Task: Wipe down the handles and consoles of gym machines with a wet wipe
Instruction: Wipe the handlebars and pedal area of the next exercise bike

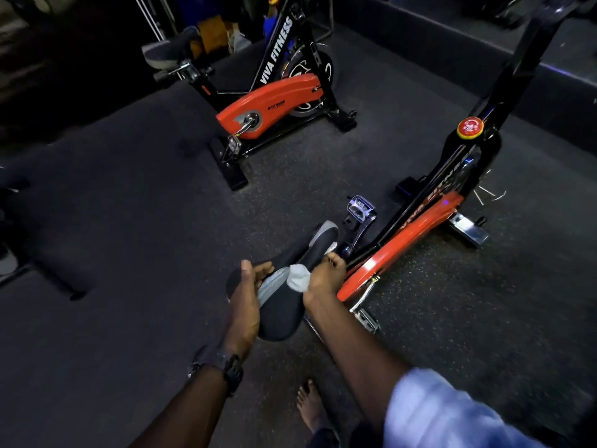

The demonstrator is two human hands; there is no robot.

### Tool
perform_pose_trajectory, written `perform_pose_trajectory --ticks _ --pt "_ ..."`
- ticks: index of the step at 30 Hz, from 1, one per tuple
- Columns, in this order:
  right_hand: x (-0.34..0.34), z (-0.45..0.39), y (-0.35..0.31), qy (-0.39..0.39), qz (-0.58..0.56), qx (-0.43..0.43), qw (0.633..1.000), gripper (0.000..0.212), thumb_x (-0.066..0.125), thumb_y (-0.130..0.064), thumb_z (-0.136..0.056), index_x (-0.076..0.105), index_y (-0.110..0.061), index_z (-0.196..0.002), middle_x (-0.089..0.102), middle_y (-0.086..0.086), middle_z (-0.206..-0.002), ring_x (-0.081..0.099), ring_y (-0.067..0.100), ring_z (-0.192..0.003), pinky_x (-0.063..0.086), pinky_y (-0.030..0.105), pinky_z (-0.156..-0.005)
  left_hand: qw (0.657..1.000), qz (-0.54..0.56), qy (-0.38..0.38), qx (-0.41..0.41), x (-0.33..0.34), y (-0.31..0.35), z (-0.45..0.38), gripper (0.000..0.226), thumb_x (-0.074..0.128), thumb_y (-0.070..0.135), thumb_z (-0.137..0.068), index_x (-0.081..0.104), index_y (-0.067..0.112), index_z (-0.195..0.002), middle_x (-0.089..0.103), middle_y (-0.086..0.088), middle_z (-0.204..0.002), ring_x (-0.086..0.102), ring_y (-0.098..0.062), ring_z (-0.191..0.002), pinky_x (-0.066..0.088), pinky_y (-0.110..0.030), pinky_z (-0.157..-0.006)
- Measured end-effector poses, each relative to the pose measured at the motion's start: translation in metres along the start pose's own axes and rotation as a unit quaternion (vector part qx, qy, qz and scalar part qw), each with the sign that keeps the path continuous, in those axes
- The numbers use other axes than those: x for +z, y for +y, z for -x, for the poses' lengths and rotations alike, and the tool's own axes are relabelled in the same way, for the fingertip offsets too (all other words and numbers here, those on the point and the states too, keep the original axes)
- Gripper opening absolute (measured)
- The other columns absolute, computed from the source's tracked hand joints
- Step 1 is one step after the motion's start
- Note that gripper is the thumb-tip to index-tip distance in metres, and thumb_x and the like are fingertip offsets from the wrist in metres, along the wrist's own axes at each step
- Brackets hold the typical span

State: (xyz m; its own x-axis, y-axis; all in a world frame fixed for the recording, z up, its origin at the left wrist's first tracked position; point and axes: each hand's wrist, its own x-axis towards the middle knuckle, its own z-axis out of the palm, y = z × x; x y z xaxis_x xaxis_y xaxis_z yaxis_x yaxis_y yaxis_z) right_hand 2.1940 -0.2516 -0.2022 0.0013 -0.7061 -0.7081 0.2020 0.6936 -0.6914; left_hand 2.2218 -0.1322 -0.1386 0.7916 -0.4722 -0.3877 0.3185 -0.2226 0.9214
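A black and grey saddle [290,305] of the near spin bike [403,234] lies below me at centre. My left hand [247,295] grips the saddle's left edge, thumb up. My right hand [324,274] is closed on a crumpled white wet wipe [299,277] and presses it against the saddle's top right side. The bike's black frame rises to the upper right, with a red and yellow knob [470,127] on it. Its handlebars and console are out of view.
A second red and black spin bike [274,101] marked VIVA FITNESS stands at the upper middle. A chrome pedal [360,206] sticks out just beyond the saddle. My bare foot [311,405] rests on the dark rubber floor. A low dark ledge [484,63] runs along the right back.
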Motion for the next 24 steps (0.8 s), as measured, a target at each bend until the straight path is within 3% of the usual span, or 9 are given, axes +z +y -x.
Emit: perform_pose_trajectory --ticks 2,5,9,11,14,17,20,22,24 --pt "-0.011 0.018 0.018 -0.038 0.002 0.009 0.999 0.029 0.041 0.001 -0.097 0.061 -0.019 -0.091 0.067 0.007 -0.097 0.062 0.024 -0.089 0.054 0.034 -0.078 1.000 -0.005 0.001 0.009 -0.002 -0.004 0.000 0.071 0.031 0.072 -0.089 0.068 0.015 -0.108 0.073 -0.003 -0.110 0.068 -0.023 -0.111 0.051 -0.033 -0.094" --pt "-0.027 0.054 0.035 -0.095 0.031 -0.019 0.995 0.030 0.041 -0.021 -0.105 0.054 -0.016 -0.131 0.057 0.001 -0.131 0.056 0.021 -0.119 0.045 0.036 -0.101 0.998 -0.034 0.011 0.043 -0.005 -0.011 -0.002 0.079 0.030 0.085 -0.086 0.070 0.021 -0.110 0.073 0.002 -0.113 0.067 -0.016 -0.111 0.050 -0.033 -0.098" --pt "-0.058 0.084 0.058 -0.189 0.235 -0.168 0.938 0.095 0.050 -0.073 -0.085 0.015 -0.021 -0.156 0.020 -0.015 -0.153 0.019 0.002 -0.144 0.022 0.028 -0.118 0.997 -0.058 0.003 0.051 -0.007 -0.018 -0.004 0.085 0.030 0.096 -0.074 0.070 0.030 -0.111 0.071 0.005 -0.119 0.064 -0.014 -0.116 0.045 -0.047 -0.109" --pt "-0.074 0.078 0.074 -0.220 0.299 -0.247 0.895 0.105 0.044 -0.084 -0.078 0.008 -0.023 -0.156 0.006 -0.012 -0.161 0.010 -0.001 -0.148 0.018 0.024 -0.119 0.997 -0.061 -0.002 0.054 -0.008 -0.020 -0.003 0.084 0.030 0.095 -0.076 0.070 0.031 -0.113 0.070 0.007 -0.120 0.063 -0.014 -0.118 0.043 -0.049 -0.111" --pt "-0.078 0.068 0.079 -0.219 0.298 -0.293 0.882 0.078 0.033 -0.070 -0.093 0.008 -0.027 -0.153 0.006 -0.007 -0.163 0.005 -0.010 -0.146 0.017 0.019 -0.119 0.997 -0.052 -0.006 0.052 -0.006 -0.016 -0.003 0.088 0.032 0.097 -0.072 0.070 0.029 -0.112 0.071 0.005 -0.120 0.064 -0.015 -0.117 0.043 -0.049 -0.111" --pt "-0.050 0.058 0.052 -0.159 0.243 -0.306 0.907 0.058 0.035 -0.032 -0.105 0.014 -0.009 -0.155 0.012 -0.004 -0.158 0.008 -0.019 -0.137 0.018 0.010 -0.115 1.000 -0.016 -0.007 0.024 -0.007 -0.011 -0.007 0.096 0.039 0.100 -0.064 0.070 0.022 -0.111 0.072 -0.002 -0.119 0.065 -0.019 -0.116 0.044 -0.048 -0.111" --pt "-0.003 0.019 0.002 -0.089 0.237 -0.305 0.918 0.054 0.034 -0.016 -0.106 0.016 0.003 -0.153 0.015 0.013 -0.161 0.021 0.012 -0.147 0.016 0.012 -0.115 1.000 -0.017 -0.005 0.026 -0.009 -0.008 -0.007 0.088 0.036 0.093 -0.070 0.071 0.022 -0.109 0.073 -0.002 -0.118 0.064 -0.022 -0.118 0.041 -0.051 -0.112" --pt "0.017 -0.011 -0.021 -0.068 0.283 -0.369 0.882 0.049 0.034 -0.015 -0.105 0.028 0.004 -0.150 0.031 0.020 -0.155 0.031 0.030 -0.143 0.022 0.026 -0.116 1.000 -0.012 -0.002 0.013 -0.010 -0.007 -0.005 0.087 0.035 0.092 -0.070 0.072 0.022 -0.107 0.073 0.000 -0.117 0.064 -0.021 -0.118 0.040 -0.050 -0.113" --pt "0.021 -0.034 -0.031 -0.072 0.380 -0.472 0.792 0.042 0.038 -0.013 -0.102 0.047 -0.001 -0.141 0.055 0.015 -0.136 0.047 0.029 -0.127 0.034 0.036 -0.108 1.000 -0.020 0.000 0.010 -0.011 -0.004 -0.005 0.084 0.033 0.088 -0.071 0.071 0.023 -0.108 0.073 0.001 -0.117 0.064 -0.019 -0.118 0.041 -0.048 -0.114"
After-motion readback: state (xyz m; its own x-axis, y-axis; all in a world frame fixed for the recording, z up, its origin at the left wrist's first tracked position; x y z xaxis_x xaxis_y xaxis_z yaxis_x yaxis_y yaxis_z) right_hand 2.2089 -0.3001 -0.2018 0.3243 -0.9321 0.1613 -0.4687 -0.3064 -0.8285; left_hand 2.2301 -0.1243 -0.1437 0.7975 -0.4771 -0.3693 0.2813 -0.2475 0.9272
